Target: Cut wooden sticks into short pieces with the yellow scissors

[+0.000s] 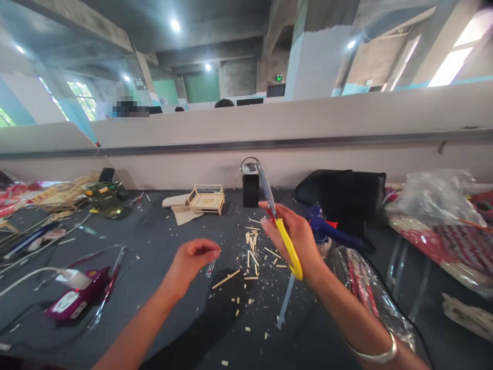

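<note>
My right hand (pixel 295 231) is wrapped round a cutting tool (pixel 287 246) with a yellow handle and a long grey blade, its blade pointing up and away from me. My left hand (pixel 194 262) hovers over the dark table, thumb and fingertips pinched together; whatever may be between them is too small to make out. Between and below my hands lie several short pale wooden sticks (pixel 252 241), with small offcuts and crumbs. One longer stick (pixel 226 279) lies near my left fingertips. Farther back stands a small wooden frame model (pixel 207 199) shaped like a bed.
A black box-shaped object (pixel 250 189) stands by the partition. Right are a blue glue gun (pixel 333 228), a black bag (pixel 342 192) and plastic-wrapped bundles (pixel 442 241). Left lies a purple power strip (pixel 79 298) with cables. A grey strip (pixel 285 303) lies below my right hand.
</note>
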### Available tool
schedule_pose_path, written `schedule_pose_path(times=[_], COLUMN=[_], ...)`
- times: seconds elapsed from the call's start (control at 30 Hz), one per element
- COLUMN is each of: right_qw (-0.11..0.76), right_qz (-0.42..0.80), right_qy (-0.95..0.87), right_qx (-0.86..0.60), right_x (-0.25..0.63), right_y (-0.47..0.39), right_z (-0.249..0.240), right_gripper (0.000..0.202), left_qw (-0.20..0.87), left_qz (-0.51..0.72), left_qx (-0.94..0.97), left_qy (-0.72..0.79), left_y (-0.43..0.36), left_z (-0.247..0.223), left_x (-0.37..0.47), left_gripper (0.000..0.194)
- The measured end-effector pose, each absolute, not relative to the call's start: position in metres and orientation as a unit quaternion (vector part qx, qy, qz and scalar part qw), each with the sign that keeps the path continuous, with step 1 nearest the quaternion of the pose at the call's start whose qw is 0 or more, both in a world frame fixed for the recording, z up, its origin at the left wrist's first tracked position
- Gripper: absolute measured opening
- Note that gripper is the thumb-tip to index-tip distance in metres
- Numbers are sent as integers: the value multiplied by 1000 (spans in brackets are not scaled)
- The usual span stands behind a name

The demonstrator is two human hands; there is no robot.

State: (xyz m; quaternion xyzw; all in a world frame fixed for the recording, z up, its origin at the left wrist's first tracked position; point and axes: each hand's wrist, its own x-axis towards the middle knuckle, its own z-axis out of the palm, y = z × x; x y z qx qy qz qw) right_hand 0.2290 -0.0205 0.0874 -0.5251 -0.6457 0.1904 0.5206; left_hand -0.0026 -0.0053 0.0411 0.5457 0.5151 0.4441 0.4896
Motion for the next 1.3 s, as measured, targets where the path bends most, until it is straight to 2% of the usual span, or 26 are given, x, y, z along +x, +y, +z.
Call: schedule_pose_path(times=[0.17,0.37,0.57,0.83,1.03,1.2,1.3], right_qw=[533,530,530,540,536,522,513], right_qz=[185,193,187,188,197,190,180], right_qy=[-644,-645,-649,-653,-650,-671,-684], right_qx=[-516,-517,-513,-497,-501,-491,-486], right_x=[230,227,225,225,223,223,220], right_y=[-23,-27,-28,-29,-31,-30,-30], right_z=[92,93,92,92,93,89,85], right_gripper=[36,35,33,35,34,33,33], left_qw=[414,321,234,196,144,169,298], left_qz=[358,344,279,248,156,168,275], left_qx=[629,713,782,822,862,860,794], left_qy=[552,520,505,473,460,452,453], left_y=[-40,-62,-70,-71,-75,-71,-56], left_z=[12,-5,-27,-14,-14,-14,6], left_x=[-13,-7,-8,-5,15,21,22], left_gripper=[3,13,15,9,8,17,12])
